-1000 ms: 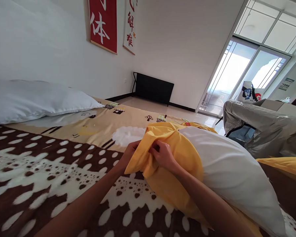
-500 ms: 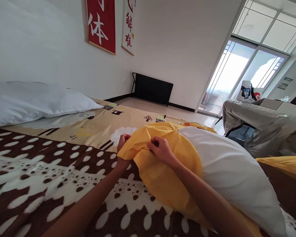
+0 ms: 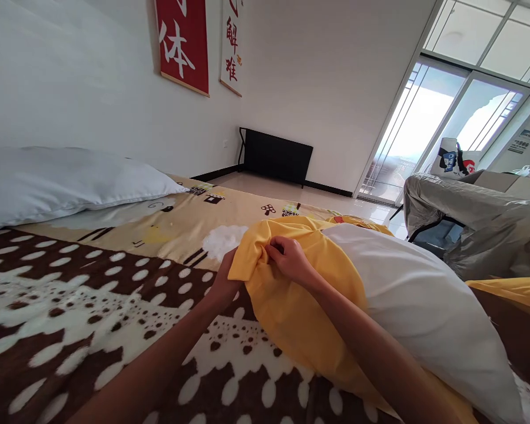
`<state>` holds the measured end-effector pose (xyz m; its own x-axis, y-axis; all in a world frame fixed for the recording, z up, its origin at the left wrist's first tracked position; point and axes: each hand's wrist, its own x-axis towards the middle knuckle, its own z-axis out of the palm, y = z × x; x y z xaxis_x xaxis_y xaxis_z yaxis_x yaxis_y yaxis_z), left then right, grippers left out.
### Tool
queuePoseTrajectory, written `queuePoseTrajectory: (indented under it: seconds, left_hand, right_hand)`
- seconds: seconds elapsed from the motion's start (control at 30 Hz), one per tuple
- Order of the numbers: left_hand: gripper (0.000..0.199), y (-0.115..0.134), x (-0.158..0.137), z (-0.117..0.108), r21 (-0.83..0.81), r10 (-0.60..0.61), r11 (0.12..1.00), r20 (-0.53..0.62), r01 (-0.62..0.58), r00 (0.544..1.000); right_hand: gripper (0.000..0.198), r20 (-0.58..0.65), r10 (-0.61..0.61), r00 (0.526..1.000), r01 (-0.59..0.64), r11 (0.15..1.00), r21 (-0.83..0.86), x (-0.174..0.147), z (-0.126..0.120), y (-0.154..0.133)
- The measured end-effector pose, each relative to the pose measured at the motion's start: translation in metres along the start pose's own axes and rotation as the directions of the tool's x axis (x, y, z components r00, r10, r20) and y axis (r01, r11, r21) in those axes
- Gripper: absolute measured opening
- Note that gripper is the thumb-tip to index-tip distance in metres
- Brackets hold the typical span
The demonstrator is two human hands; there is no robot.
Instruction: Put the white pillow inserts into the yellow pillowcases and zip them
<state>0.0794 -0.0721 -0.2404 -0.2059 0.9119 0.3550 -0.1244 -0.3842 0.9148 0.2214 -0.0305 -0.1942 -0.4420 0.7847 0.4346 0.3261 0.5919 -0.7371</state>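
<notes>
A yellow pillowcase [image 3: 309, 312] lies bunched around one end of a white pillow [image 3: 415, 282], whose other end is uncovered. My right hand [image 3: 289, 259] is closed, pinching a gathered fold of the yellow cloth between thumb and fingers. At the left edge of the case, my left hand [image 3: 226, 285] grips the cloth from below and behind, and the fabric hides its fingers. Beneath lies a brown blanket [image 3: 128, 335] with white spots, and beyond it a beige patterned sheet [image 3: 176, 227].
Another white pillow [image 3: 75, 182] rests at the left by the wall. More yellow fabric [image 3: 516, 291] shows at the right edge. Behind it stands plastic-covered furniture [image 3: 490, 224] with a bag [image 3: 450, 159] on top. A black folded panel [image 3: 276, 156] leans at the far wall, left of glass doors [image 3: 419, 129].
The left edge of the pillowcase has shifted right and up, now covering my left fingers. My right hand has moved slightly upward with its pinched fold. The view has shifted slightly.
</notes>
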Motion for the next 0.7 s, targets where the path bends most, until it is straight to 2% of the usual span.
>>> queuePoseTrajectory:
  seconds: [0.13,0.27,0.37,0.43,0.5,0.6,0.7]
  left_hand:
    - [0.025,0.009,0.002,0.0,0.043,0.012,0.999,0.095,-0.016,0.995]
    - [0.021,0.015,0.006,-0.001,0.126,0.037,0.991,0.127,-0.053,0.991]
    - [0.02,0.022,0.006,0.001,0.158,0.038,0.986,0.111,-0.056,0.993]
    - [0.02,0.027,0.004,0.004,0.14,0.002,0.99,0.072,-0.012,0.997]
    - [0.022,0.03,0.002,0.006,0.038,-0.097,0.995,0.042,0.095,0.994]
    - [0.025,0.031,0.001,0.007,-0.142,-0.258,0.954,0.059,0.264,0.964]
    - [0.022,0.031,0.006,0.003,-0.222,-0.316,0.92,0.074,0.324,0.946]
  right_hand:
    - [0.017,-0.02,-0.011,1.0,0.012,0.999,0.048,0.0,-0.003,0.0]
    - [0.018,-0.045,-0.005,0.999,0.009,0.995,0.103,0.001,-0.001,0.004]
    - [0.019,-0.047,0.017,0.999,-0.012,0.993,0.117,0.001,0.0,0.006]
    - [0.018,-0.031,0.02,0.999,-0.016,0.992,0.127,0.001,0.0,0.005]
    - [0.018,-0.016,0.013,1.0,-0.011,0.994,0.107,0.001,-0.001,0.003]
    - [0.019,-0.031,-0.011,0.999,0.011,1.0,-0.018,0.0,-0.003,0.001]
    - [0.019,-0.053,-0.037,0.998,0.028,0.985,-0.171,-0.001,-0.003,0.001]
